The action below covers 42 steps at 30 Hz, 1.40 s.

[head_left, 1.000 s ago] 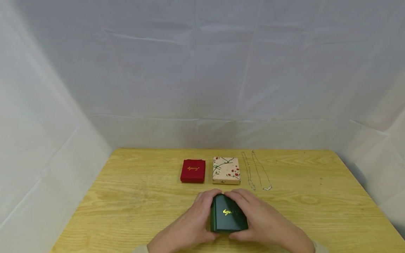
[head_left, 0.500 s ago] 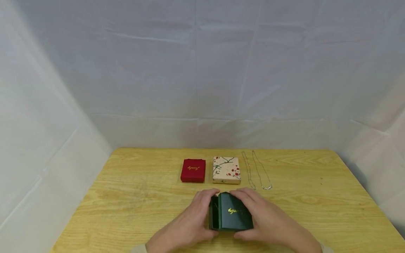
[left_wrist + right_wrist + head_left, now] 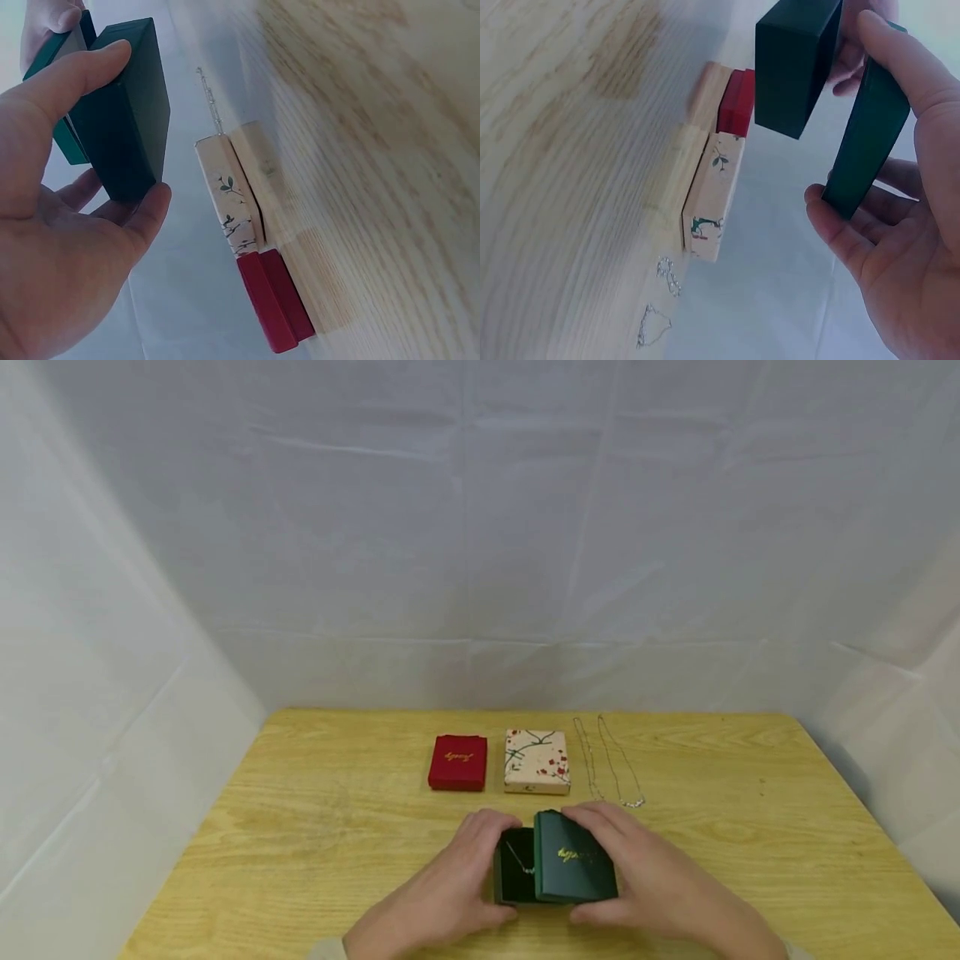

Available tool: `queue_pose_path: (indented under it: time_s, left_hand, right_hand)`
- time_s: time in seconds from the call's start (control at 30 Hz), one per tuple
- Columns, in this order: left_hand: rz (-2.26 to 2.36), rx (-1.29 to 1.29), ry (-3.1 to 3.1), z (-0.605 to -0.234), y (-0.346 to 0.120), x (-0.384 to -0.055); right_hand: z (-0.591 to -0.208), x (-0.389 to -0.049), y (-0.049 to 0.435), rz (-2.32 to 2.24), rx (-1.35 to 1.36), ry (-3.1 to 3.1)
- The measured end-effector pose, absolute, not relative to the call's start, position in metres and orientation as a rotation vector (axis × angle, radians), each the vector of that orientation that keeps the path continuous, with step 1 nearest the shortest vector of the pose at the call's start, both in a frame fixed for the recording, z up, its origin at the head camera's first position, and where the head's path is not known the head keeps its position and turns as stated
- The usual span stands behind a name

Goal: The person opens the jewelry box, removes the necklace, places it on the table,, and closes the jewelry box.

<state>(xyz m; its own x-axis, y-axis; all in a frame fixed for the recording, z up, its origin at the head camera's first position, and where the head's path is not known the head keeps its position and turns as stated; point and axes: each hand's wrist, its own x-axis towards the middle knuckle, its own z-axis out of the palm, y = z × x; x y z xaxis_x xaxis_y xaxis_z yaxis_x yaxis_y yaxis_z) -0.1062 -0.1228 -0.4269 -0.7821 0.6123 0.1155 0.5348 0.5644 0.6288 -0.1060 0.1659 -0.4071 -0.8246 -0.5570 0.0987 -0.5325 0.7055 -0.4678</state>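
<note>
My left hand (image 3: 457, 885) grips the dark green base of a jewelry box (image 3: 517, 889) between thumb and fingers. Its lid (image 3: 576, 860), with gold lettering, is pinched by my right hand (image 3: 645, 877) and sits apart from the base, shifted right and overlapping part of it. Inside the base a thin silver necklace (image 3: 528, 868) shows on a dark lining; the lid hides the rest. In the left wrist view the base (image 3: 127, 112) is held above the table, the thumb on one side. The right wrist view shows the lid (image 3: 866, 139) between right thumb and fingers.
Beyond the hands, a red jewelry box (image 3: 458, 763) and a cream floral box (image 3: 536, 763) lie closed on the wooden table (image 3: 315, 827). Two silver necklaces (image 3: 633, 803) are laid out right of them. White cloth (image 3: 465, 527) hangs behind the table and along both sides.
The lid has come off the green box and moved right with my right hand, uncovering the base's inside and the necklace. My left hand has stayed nearly in place with the base.
</note>
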Motion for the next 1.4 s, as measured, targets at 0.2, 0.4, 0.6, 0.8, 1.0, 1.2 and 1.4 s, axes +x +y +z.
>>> queue_pose_path:
  time_s: [0.2,0.4,0.6,0.8,1.0,1.2,1.4]
  left_hand:
    - [0.986,1.016,2.700,-0.429,-0.123,-0.104]
    - [0.921,1.041,2.719,-0.430,-0.123,-0.103]
    - [0.873,0.994,2.702,-0.431,-0.121,-0.104]
    - [0.854,1.012,2.679,-0.434,-0.117,-0.103]
    - [0.865,1.019,2.677,-0.438,-0.116,-0.101]
    - [0.860,0.998,2.665,-0.441,-0.112,-0.100]
    - [0.879,0.947,2.609,-0.441,-0.110,-0.100]
  right_hand:
    - [-0.407,-0.105,0.175,-0.750,-0.901,2.863]
    - [-0.411,-0.104,0.188,-0.753,-0.871,2.865]
    - [-0.413,-0.103,0.202,-0.724,-0.883,2.899]
    - [-0.411,-0.102,0.213,-0.678,-0.819,2.906]
    - [-0.411,-0.101,0.222,-0.649,-0.827,2.922]
    - [-0.412,-0.101,0.230,-0.630,-0.823,2.902]
    - [-0.416,-0.103,0.238,-0.626,-0.828,2.879]
